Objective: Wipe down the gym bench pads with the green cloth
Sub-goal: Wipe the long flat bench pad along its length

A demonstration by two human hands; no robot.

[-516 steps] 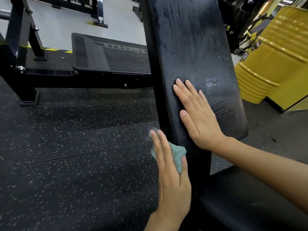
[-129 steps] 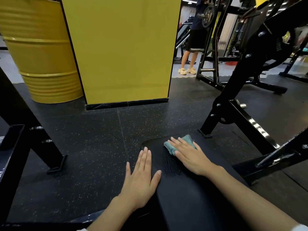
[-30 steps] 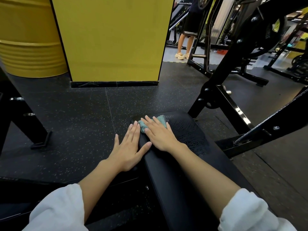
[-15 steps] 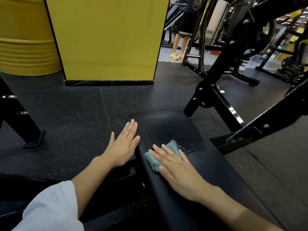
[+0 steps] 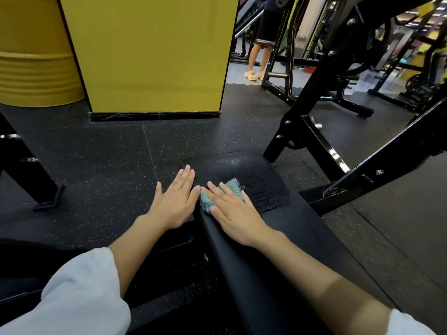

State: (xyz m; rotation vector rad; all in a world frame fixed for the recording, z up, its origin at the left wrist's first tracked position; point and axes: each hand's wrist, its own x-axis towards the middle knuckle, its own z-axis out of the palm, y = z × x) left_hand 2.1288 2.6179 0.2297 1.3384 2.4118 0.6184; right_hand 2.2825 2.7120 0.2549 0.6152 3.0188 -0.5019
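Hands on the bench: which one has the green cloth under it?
The right hand: its flat fingers press the green cloth onto the bench pad. The left hand lies bare at the pad's left edge.

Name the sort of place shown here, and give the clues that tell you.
Probably a gym: a padded bench, black steel machine frames and speckled rubber flooring.

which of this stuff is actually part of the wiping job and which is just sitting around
In the job: green cloth, bench pad, right hand pressing the cloth flat, left hand resting at the pad's edge.
Just around: yellow drum, yellow pillar, black machine frame, person standing behind.
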